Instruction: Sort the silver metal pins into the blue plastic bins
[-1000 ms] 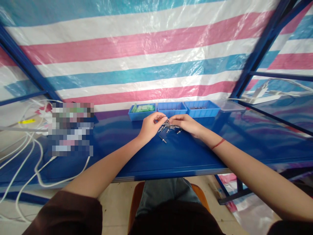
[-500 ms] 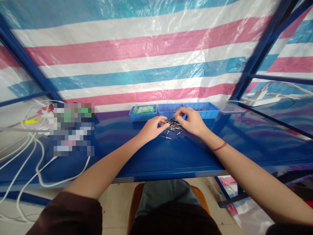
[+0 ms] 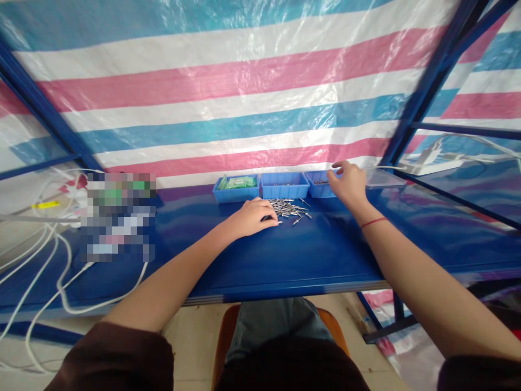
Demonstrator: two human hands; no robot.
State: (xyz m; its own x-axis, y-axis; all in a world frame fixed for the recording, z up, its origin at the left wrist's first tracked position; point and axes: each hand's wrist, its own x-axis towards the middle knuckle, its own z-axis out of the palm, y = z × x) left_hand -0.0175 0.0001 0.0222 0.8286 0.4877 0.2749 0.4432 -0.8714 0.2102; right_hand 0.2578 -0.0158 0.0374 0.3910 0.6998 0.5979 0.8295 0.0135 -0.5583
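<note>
A loose pile of small metal pins [image 3: 291,208] lies on the blue table [image 3: 285,255], just in front of three blue bins. My left hand [image 3: 254,215] rests on the table at the pile's left edge, with its fingers curled and pinching a pin. My right hand [image 3: 345,182] is raised over the right bin [image 3: 319,189], fingers bent downward and drawn together. What they hold is hidden. A red band circles my right wrist.
The left bin [image 3: 236,190] holds green packets and the middle bin [image 3: 285,187] holds small metal parts. A clear plastic lid [image 3: 386,178] lies right of the bins. White cables [image 3: 61,271] trail across the table's left end. A striped tarp hangs behind.
My right hand has left the pin pile and moved right and back, over the right bin. My left hand has lowered onto the table at the pile's left edge.
</note>
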